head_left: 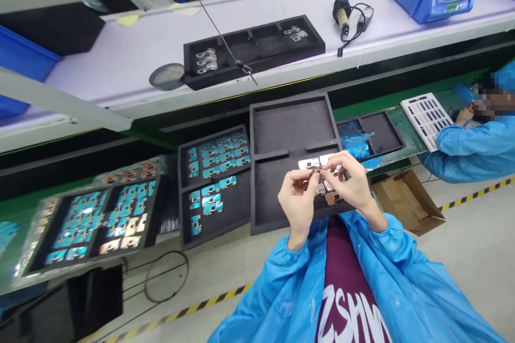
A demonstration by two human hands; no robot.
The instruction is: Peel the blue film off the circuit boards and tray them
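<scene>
**You pinch a small metal part between both hands, above the foam tray.**

Your left hand point(298, 201) and right hand point(348, 179) are curled nearly closed, their fingertips meeting on the small metal part point(316, 173), which you hold up at the centre of the frame. Working over the black foam tray point(292, 126) appears to keep the part close to the silver and copper-toned metal pieces point(328, 193) lying beneath your hands. To the left, the divided foam tray point(219, 220) holds blue-filmed parts point(217, 158) in rows, apparently so they stay separate and within reach. On the shelf at upper centre, a second foam tray point(253, 51) keeps metal pieces in two small groups. At right, a co-worker's blue sleeve point(470, 150) lies beside a white slotted rack point(427, 120).
</scene>
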